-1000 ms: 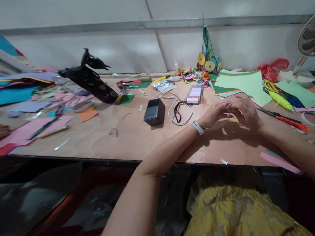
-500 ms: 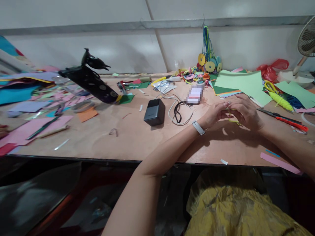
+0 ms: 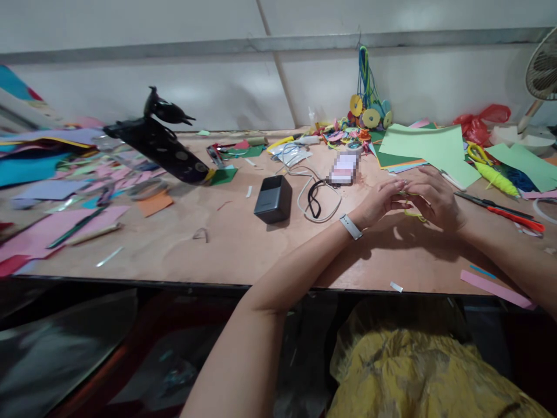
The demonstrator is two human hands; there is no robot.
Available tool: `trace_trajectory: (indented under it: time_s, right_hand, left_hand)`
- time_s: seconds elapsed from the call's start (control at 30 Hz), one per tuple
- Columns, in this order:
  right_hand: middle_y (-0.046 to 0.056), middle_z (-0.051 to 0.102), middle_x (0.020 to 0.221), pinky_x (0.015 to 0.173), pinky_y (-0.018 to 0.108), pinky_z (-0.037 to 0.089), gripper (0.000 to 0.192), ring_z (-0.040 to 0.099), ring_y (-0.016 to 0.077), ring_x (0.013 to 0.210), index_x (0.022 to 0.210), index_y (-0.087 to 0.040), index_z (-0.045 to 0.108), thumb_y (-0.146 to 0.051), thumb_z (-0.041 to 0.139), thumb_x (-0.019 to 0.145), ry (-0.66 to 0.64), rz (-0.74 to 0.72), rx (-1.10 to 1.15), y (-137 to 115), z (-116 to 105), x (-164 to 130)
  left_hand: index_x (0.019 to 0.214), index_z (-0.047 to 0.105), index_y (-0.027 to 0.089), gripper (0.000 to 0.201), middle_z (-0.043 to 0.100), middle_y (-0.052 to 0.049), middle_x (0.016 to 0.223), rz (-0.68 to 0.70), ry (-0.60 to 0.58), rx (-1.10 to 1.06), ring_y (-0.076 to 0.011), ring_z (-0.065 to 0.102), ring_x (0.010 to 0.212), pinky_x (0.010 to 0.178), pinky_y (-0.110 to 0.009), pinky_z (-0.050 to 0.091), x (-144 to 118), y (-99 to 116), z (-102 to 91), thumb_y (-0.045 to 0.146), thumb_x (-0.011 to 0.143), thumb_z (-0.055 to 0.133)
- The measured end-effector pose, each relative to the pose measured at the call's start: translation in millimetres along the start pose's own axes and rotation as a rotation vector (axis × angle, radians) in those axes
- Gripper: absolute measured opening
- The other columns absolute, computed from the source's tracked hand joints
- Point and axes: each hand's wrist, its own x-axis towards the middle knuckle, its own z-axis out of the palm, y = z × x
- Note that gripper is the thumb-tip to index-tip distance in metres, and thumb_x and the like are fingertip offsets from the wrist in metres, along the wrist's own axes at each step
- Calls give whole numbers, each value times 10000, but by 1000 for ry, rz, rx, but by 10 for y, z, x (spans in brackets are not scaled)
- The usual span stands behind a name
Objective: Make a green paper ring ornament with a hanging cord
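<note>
Risk noted right of centre frame: left hand (image 3: 379, 202) and right hand (image 3: 435, 197) pinched one thin yellow-green paper strip (image 3: 413, 213) between closed fingertips just above the table (image 3: 243, 244); uneven pull could likely tear or crease it.

matt wooden table (image 3: 243, 244), matt paper sheets (image 3: 429, 145), smooth matt plastic power bank (image 3: 273, 198).

Counted: two hands (image 3: 380, 200) (image 3: 433, 197), one black box (image 3: 272, 198), one fan (image 3: 542, 72), one red bag (image 3: 481, 122), one wristband (image 3: 350, 226).
</note>
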Motion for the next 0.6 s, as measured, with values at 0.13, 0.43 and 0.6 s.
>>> trace_trajectory:
  time_s: [0.13,0.43,0.6]
  right_hand:
    - [7,784,1069,1144,519,535,218,751,199,1012,1137,-310,651,-163,564,1002,21,-4,16,-2,9,-7]
    - [2,780,1066,1171,539,521,210,749,204,1007,1121,-323,667,-177,575,1000,10,18,18,4,10,-18]
    - [3,778,1057,1157,529,535,213,751,201,1002,1148,-326,655,-185,575,1009,51,-6,19,2,26,-21]
  left_hand:
    - [1065,734,151,458,757,-79,1007,8,-6,-19,-178,719,894,860,-336,590,2,-2,4,517,805,830]
    - [1100,723,160,462,758,-77,967,-16,12,10,-181,727,894,892,-336,586,-17,7,17,526,829,798]
    - [1108,723,157,413,760,-72,978,-19,17,-12,-171,724,890,890,-327,578,-17,17,29,469,845,786]
